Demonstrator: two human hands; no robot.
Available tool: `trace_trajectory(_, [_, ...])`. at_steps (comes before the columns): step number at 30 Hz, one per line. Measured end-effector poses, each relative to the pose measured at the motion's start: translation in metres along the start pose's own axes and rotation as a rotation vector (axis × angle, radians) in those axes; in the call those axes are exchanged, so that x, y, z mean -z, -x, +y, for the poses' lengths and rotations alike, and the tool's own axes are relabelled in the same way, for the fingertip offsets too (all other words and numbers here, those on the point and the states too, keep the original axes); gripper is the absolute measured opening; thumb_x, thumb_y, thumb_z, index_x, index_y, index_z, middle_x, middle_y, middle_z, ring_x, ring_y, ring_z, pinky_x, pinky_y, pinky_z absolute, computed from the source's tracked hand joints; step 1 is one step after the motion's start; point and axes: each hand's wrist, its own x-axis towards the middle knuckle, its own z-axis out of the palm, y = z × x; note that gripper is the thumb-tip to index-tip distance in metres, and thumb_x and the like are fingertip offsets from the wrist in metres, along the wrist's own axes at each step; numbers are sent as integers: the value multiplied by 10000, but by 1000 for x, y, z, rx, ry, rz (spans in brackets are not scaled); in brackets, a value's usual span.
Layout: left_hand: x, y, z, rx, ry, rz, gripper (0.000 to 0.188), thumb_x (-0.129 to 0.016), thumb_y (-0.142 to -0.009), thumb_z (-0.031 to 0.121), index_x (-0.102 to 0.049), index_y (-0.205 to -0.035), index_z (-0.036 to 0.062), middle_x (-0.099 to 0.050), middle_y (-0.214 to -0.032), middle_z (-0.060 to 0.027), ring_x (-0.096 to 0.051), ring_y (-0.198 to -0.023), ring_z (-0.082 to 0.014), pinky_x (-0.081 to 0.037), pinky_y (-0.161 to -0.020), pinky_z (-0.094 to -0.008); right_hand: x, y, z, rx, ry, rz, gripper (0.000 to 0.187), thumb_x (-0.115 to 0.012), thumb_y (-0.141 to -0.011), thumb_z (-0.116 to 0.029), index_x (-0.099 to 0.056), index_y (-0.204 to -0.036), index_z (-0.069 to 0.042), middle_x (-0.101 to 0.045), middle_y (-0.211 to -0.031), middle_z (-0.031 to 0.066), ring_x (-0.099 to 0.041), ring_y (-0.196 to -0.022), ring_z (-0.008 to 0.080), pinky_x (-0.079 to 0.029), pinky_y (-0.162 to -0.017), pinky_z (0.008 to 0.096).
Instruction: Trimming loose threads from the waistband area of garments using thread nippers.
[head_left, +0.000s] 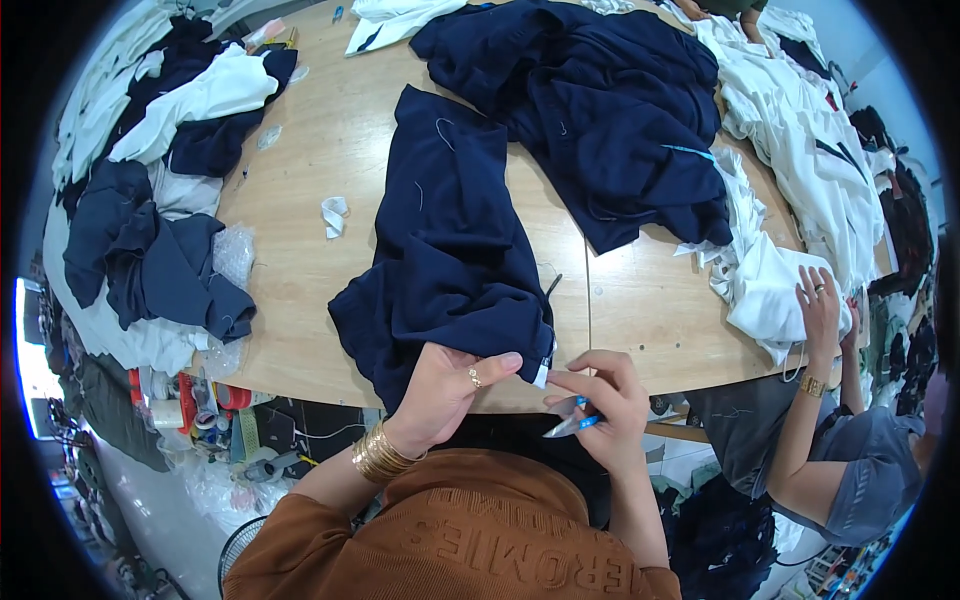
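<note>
A navy garment (455, 240) lies spread from the table's middle to its front edge, with loose thread ends on the cloth. My left hand (447, 390) is closed on its near edge, thumb on top, fingers partly hidden beneath the fabric. Just right of that thumb, a small white label (542, 374) sticks out from the cloth's edge. Thread snips (572, 418) with blue parts rest in the curled fingers of my right hand (612, 405), blades angled down and left. The right fingertips are close to the label; whether they touch it I cannot tell.
A large navy fabric pile (600, 110) covers the table's far middle. Grey and dark garments (165, 250) lie at the left, white garments (790, 170) at the right. A scrap of white paper (335, 215) sits left of centre. A co-worker's hand (822, 305) handles white cloth.
</note>
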Motion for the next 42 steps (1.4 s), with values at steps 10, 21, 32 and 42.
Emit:
trace_trajectory(10, [-15, 3, 6, -41, -210, -36, 386, -696, -767, -32, -540, -1121, -43, -606, -1088, -91, -584, -995, -158, -459, -908, -291, -8, -16, -18, 22, 17, 189, 265, -757, -637, 26, -678, -872, -69, -546, -788, 51, -505, -618, 129, -363, -501, 225])
trace_trajectory(21, [-16, 1, 2, -114, -270, -64, 328, -687, -768, -52, -561, -1070, -45, -609, -1043, -80, -581, -966, -146, -458, -895, -283, 15, -11, -18, -194, -119, -36, 288, -684, -646, 0, -647, -927, -48, -592, -784, 52, -579, -673, 175, -420, -534, 258])
trace_trajectory(32, [-16, 2, -2, -145, -303, -81, 336, -699, -756, -55, -560, -1061, -41, -612, -1015, -69, -584, -952, -141, -475, -871, -291, 12, 5, -14, -92, 312, 7, 318, -738, -714, -304, -635, -899, -67, -553, -681, 32, -517, -590, 194, -380, -532, 297])
trace_trajectory(42, [-21, 3, 0, -147, -321, -92, 295, -686, -766, -63, -575, -1038, -42, -612, -1004, -63, -586, -937, -136, -470, -867, -274, 10, 1, -18, -69, 412, 33, 264, -742, -705, -220, -633, -860, -37, -541, -665, 45, -497, -593, 206, -378, -537, 306])
